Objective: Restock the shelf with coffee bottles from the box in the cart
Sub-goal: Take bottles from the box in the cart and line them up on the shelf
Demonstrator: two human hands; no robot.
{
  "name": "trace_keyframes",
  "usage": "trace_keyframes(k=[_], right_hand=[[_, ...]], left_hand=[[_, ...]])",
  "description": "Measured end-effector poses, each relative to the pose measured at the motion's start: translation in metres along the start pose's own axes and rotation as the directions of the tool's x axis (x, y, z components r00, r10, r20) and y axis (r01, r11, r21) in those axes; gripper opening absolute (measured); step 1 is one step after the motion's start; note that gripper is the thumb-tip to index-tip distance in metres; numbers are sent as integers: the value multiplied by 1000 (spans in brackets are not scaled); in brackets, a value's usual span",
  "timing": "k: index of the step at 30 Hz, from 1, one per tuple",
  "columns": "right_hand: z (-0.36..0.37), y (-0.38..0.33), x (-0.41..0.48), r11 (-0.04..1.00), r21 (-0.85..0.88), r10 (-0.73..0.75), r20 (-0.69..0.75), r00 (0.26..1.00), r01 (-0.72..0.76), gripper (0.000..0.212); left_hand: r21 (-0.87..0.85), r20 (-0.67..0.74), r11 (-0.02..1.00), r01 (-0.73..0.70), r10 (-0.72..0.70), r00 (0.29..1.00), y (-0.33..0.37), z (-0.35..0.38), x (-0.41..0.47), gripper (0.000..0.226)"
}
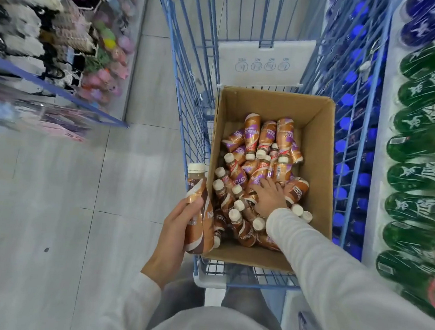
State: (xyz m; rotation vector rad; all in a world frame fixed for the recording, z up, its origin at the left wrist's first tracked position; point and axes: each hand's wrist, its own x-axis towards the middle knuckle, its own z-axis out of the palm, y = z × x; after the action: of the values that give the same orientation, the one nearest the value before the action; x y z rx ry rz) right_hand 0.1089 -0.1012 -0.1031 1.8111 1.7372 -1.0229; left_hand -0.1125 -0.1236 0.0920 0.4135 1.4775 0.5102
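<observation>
One coffee bottle (198, 215) is gripped in the left hand (176, 231) beside the box (318, 147) in the cart (187, 104); the right hand (270, 199), spread over the heaped bottles (251, 131) inside, should next close round another.

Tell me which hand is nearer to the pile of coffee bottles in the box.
Right. The right hand is inside the cardboard box, resting on the pile of coffee bottles; the left hand holds one bottle by the box's left wall, off the pile.
</observation>
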Motion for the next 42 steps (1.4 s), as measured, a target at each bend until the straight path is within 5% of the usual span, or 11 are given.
trace_keyframes(k=[4, 6, 10, 15, 24, 29, 33, 37, 42], right_hand=[[-4, 6, -4, 999, 27, -42, -76, 996, 44, 59], [-16, 11, -18, 973, 221, -33, -121, 992, 59, 60], [-43, 13, -69, 650, 753, 41, -170, 985, 103, 70], [-84, 4, -158, 367, 904, 77, -265, 961, 220, 56], [-105, -3, -256, 59, 938, 134, -345, 929, 341, 56], [-99, -6, -305, 3, 892, 256, -438, 862, 452, 51], [-82, -14, -349, -80, 841, 424, -457, 782, 535, 51], [-53, -24, -400, -64, 811, 578, -445, 684, 581, 18], [-9, -37, -462, -105, 774, 683, -400, 611, 624, 12]], left_hand=[[13, -2, 1000, -1, 1, 1000, 2, 2, -4, 43], [25, 11, 1000, -16, 16, 1000, 6, 7, -10, 43], [52, 28, 997, -60, 59, 998, 16, 18, -28, 45], [45, 46, 989, -139, 137, 989, 21, 36, -56, 46], [-16, 128, 978, -206, 206, 970, 22, 72, -112, 34], [-9, 197, 974, -226, 223, 955, 19, 82, -139, 75], [24, 317, 968, -251, 231, 920, 13, 87, -163, 57], [63, 429, 955, -289, 236, 872, -2, 87, -196, 32], [117, 550, 944, -310, 199, 811, -29, 93, -239, 26]])
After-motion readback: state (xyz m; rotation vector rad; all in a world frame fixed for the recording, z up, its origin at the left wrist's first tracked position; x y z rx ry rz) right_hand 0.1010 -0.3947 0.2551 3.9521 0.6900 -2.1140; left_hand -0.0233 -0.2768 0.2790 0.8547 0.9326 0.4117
